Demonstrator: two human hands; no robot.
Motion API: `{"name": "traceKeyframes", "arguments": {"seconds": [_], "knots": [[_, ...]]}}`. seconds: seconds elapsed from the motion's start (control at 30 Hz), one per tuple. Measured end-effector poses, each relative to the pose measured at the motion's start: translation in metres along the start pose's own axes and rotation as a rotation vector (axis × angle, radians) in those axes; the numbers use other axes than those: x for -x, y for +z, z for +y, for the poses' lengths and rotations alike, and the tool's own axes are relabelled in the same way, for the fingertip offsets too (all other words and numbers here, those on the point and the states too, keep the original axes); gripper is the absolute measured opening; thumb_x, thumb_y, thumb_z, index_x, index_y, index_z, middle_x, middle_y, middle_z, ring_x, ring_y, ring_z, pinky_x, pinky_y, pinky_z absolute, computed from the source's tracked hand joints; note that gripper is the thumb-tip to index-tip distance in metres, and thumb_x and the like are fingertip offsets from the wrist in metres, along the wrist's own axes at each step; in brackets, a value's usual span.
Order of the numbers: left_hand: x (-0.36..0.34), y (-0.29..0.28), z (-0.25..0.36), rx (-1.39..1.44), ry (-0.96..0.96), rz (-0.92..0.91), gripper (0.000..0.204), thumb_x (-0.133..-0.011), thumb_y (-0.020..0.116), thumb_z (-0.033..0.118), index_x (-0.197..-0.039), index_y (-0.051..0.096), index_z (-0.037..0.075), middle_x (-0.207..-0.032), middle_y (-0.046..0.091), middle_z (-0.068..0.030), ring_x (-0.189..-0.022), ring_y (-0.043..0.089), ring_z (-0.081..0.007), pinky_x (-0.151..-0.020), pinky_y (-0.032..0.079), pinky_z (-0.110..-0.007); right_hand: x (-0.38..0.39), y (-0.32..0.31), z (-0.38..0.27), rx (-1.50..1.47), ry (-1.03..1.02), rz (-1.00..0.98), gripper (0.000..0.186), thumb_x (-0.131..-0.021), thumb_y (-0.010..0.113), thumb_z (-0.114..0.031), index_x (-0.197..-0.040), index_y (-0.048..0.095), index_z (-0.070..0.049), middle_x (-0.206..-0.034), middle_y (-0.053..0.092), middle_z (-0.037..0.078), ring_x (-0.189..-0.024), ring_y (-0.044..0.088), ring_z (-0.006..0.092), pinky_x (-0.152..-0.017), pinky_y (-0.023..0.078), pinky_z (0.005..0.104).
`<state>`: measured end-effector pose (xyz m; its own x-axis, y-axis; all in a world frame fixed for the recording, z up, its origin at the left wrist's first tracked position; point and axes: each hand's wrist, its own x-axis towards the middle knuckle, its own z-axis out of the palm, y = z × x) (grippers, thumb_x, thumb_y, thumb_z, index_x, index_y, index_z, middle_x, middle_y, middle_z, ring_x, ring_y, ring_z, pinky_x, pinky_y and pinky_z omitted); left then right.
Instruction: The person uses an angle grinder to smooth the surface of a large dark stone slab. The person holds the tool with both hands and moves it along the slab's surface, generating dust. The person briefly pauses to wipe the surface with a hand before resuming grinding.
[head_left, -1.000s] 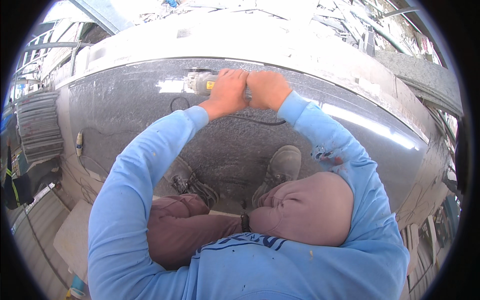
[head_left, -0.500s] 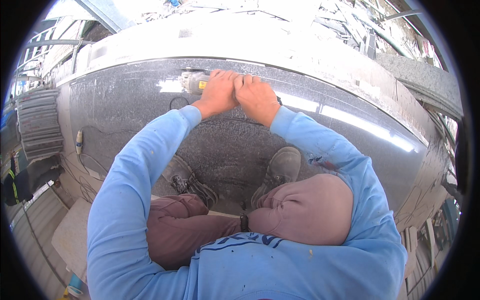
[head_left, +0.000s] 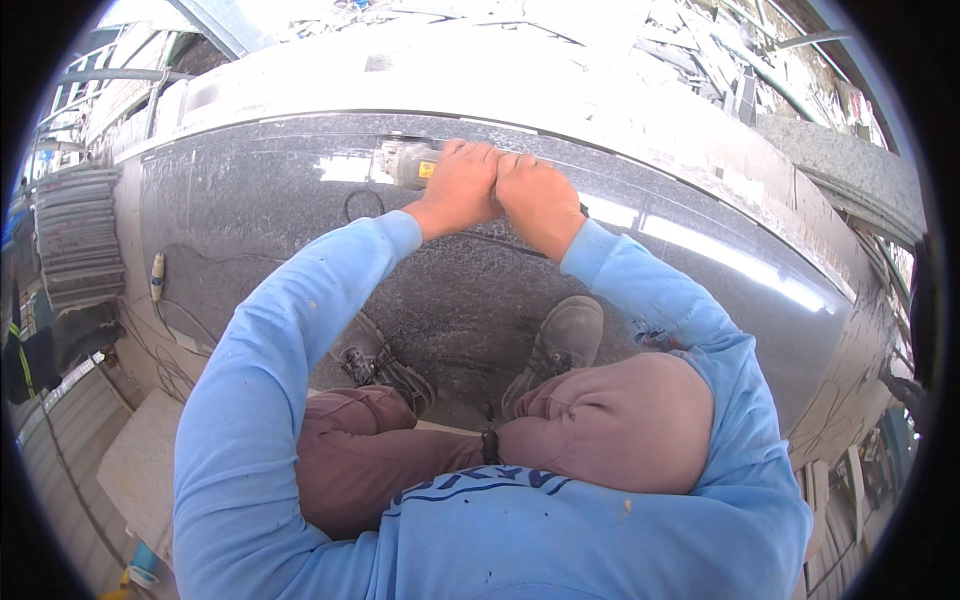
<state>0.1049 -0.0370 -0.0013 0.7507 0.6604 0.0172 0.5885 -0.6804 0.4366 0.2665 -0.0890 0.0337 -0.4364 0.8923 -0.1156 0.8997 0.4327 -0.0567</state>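
Both of my hands are closed round an angle grinder (head_left: 408,163) with a metal head and a yellow label. My left hand (head_left: 458,190) grips its body just behind the head. Right beside it, touching, my right hand (head_left: 540,205) wraps the rear part, most of which the fingers hide. The grinder's head is at the far edge of a dark, dusty stone slab (head_left: 250,210); a thin edge of its disc shows, and I cannot tell whether it touches the stone. A black cable loop (head_left: 363,206) lies near the tool.
My shoes (head_left: 565,335) rest on the slab below the grinder. At the left are a cable connector (head_left: 157,277) with loose cords and a stack of grey strips (head_left: 78,245). A pale ledge (head_left: 500,85) runs beyond the slab, with stone scraps past it. Light reflections streak the surface.
Both hands and the grinder have shifted a little to the right along the slab's far edge. My grip looks the same.
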Motion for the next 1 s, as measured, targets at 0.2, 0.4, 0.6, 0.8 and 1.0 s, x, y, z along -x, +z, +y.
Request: {"name": "traceKeyframes", "arguments": {"seconds": [0.2, 0.4, 0.6, 0.8, 1.0], "knots": [[0.000, 0.004, 0.002, -0.001, 0.015, 0.023, 0.043, -0.075, 0.081, 0.025, -0.110, 0.065, 0.005, -0.105, 0.068, -0.0110, -0.106, 0.063, -0.0267, -0.101, 0.040, -0.042, 0.003, -0.007, -0.008, 0.033, 0.094, 0.009, 0.025, -0.080, 0.072, -0.007, -0.101, 0.063, 0.002, -0.088, 0.068, 0.012, -0.083, 0.070, 0.0222, -0.068, 0.059, 0.0319], [0.000, 0.004, -0.003, 0.003, -0.011, 0.006, 0.044, -0.076, 0.081, 0.025, -0.113, 0.064, 0.006, -0.105, 0.067, -0.0107, -0.106, 0.063, -0.0281, -0.104, 0.039, -0.045, -0.004, 0.007, -0.008, 0.056, 0.071, 0.038, 0.025, -0.080, 0.073, -0.008, -0.101, 0.064, 0.001, -0.088, 0.068, 0.009, -0.085, 0.069, 0.0205, -0.071, 0.059, 0.0319], [0.006, 0.008, -0.012, -0.058, -0.024, 0.022, 0.045, -0.076, 0.080, 0.024, -0.114, 0.063, 0.006, -0.106, 0.064, -0.0102, -0.107, 0.060, -0.0288, -0.103, 0.038, -0.045, -0.013, 0.013, -0.004, 0.010, -0.027, 0.026, 0.027, -0.080, 0.072, -0.004, -0.104, 0.062, 0.003, -0.092, 0.069, 0.015, -0.085, 0.072, 0.0258, -0.069, 0.060, 0.0327], [0.012, 0.012, -0.012, -0.121, -0.071, 0.074, 0.044, -0.078, 0.079, 0.026, -0.112, 0.061, 0.006, -0.105, 0.063, -0.0100, -0.106, 0.059, -0.0283, -0.099, 0.039, -0.044, -0.014, -0.005, -0.009, -0.070, 0.046, -0.058, 0.026, -0.084, 0.069, -0.002, -0.107, 0.059, 0.006, -0.095, 0.070, 0.019, -0.092, 0.073, 0.0296, -0.076, 0.062, 0.0346], [0.007, 0.010, -0.005, -0.006, -0.030, 0.095, 0.043, -0.075, 0.080, 0.022, -0.111, 0.061, 0.006, -0.102, 0.062, -0.0107, -0.101, 0.059, -0.0311, -0.091, 0.042, -0.044, -0.004, 0.004, -0.001, -0.113, 0.060, -0.034, 0.028, -0.084, 0.071, -0.005, -0.108, 0.061, 0.005, -0.096, 0.070, 0.017, -0.091, 0.071, 0.0274, -0.076, 0.061, 0.0351]]}}
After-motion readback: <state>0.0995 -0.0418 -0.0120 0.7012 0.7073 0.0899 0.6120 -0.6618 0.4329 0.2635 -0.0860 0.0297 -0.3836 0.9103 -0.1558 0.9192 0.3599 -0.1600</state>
